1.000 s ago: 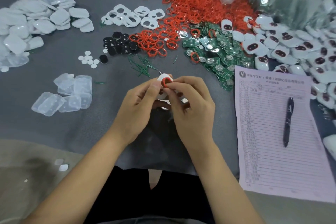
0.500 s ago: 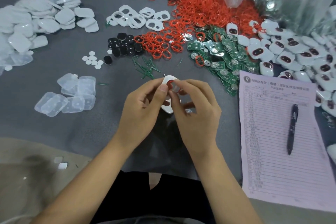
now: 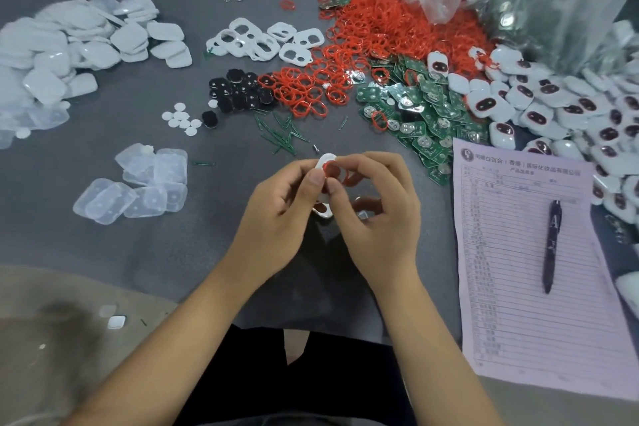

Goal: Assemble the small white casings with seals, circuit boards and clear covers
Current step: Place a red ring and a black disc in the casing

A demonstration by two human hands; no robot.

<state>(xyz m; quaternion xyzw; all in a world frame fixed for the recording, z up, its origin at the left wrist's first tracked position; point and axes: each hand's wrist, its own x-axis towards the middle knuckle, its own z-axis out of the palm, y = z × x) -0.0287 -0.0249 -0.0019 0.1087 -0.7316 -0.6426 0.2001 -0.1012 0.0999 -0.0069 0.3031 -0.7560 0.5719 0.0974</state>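
A small white casing (image 3: 325, 162) sits pinched between both hands, raised a little above the grey table (image 3: 103, 252), with a red seal (image 3: 332, 170) showing at its face. The left hand (image 3: 276, 211) grips the casing from its side, thumb pressed against the front edge. The right hand (image 3: 377, 214) meets it from the other side, thumb and forefinger closed on the casing and the seal; more red shows behind its curled fingers, though whether that is part of the same seal I cannot tell.

Just beyond the hands lie scattered green pins (image 3: 283, 135). Further out, ahead and to the right of the right hand, spreads a heap of green circuit boards (image 3: 425, 114), and beyond it a big mound of red seals (image 3: 387, 31). Off to the right of that hand lies a printed sheet (image 3: 518, 304) with a dark pen (image 3: 552, 245) on it, and past it a pile of white casings (image 3: 553, 107). To the left of the left hand sit clear covers (image 3: 138, 190), well apart from it.
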